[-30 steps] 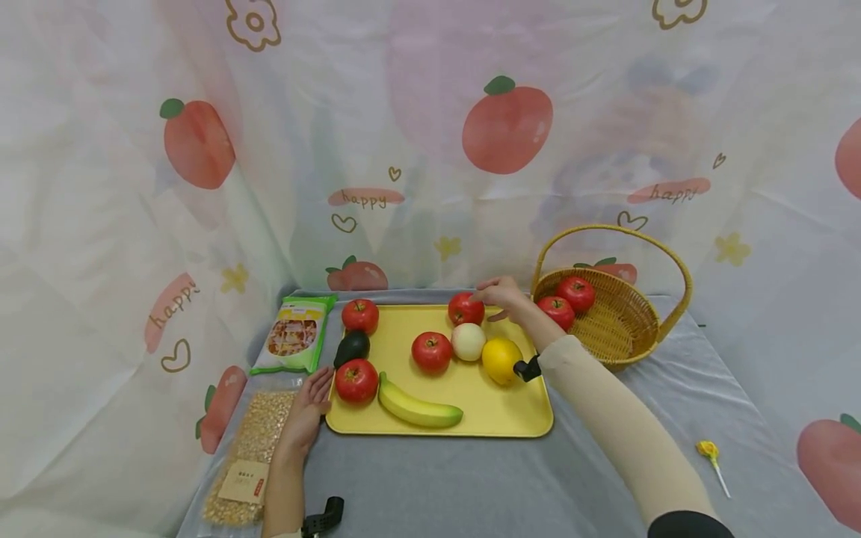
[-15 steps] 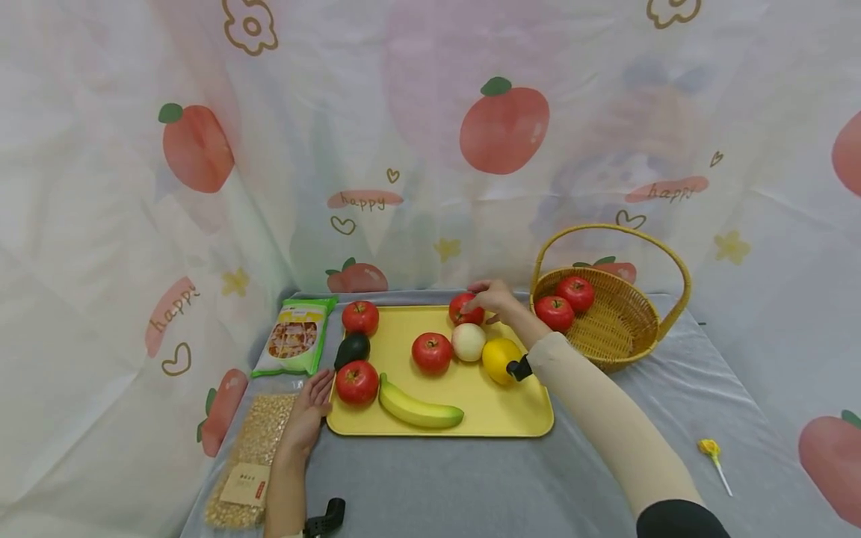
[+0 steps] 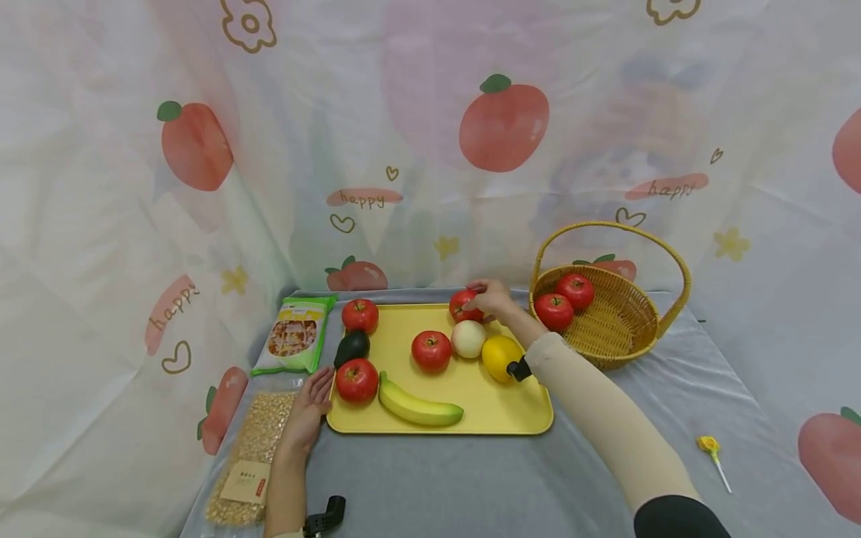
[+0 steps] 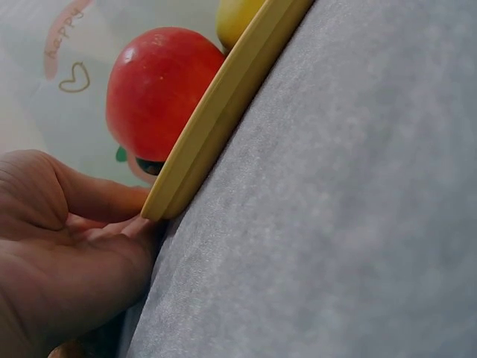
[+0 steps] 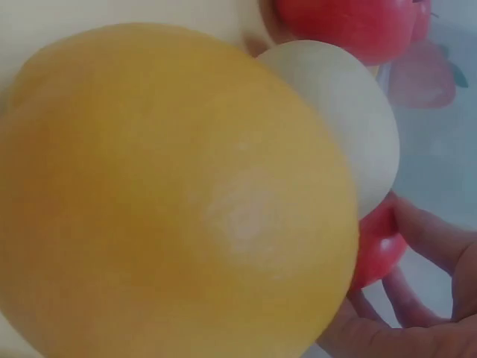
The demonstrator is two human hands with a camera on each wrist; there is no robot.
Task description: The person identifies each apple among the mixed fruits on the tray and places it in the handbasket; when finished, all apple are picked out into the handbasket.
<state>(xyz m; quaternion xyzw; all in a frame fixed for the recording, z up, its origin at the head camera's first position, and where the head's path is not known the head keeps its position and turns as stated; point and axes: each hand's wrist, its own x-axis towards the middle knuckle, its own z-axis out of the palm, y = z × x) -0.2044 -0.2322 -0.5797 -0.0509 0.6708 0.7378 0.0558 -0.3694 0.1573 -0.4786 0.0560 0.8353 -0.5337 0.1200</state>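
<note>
The right hand curls its grip round a red apple at the back of the yellow tray. It holds from the side, likely because a pale round fruit sits in front. The left hand pinches the tray's edge, likely to stop it sliding.

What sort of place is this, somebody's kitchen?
Probably a staged tabletop corner, though I can't be sure: printed fabric hangs behind, a grey cloth is spread below, and fruit sits on a yellow tray beside a wicker basket.
</note>
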